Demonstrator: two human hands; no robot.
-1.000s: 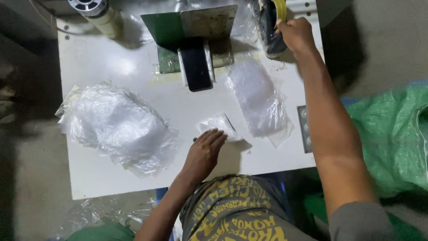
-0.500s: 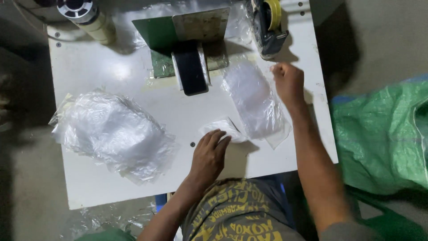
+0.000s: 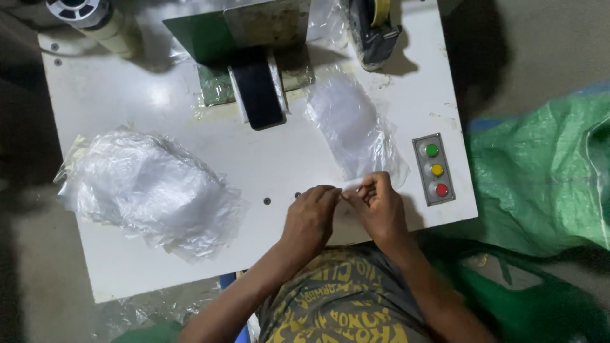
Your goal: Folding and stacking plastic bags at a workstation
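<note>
A white work table point(image 3: 159, 267) stands on a dim grey concrete floor point(image 3: 546, 44), lit from above, with a green woven sack point(image 3: 540, 171) slumped beside its right edge in shadow.

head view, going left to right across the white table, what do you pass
Crumpled heap of clear plastic bags → black block on the green machine plate → flat stack of clear plastic bags → grey panel with green, yellow and red buttons → green woven sack.

Small packing workshop, white machine table point(image 3: 159, 82), button panel point(image 3: 434, 169), plastic bags point(image 3: 149, 190)
</note>
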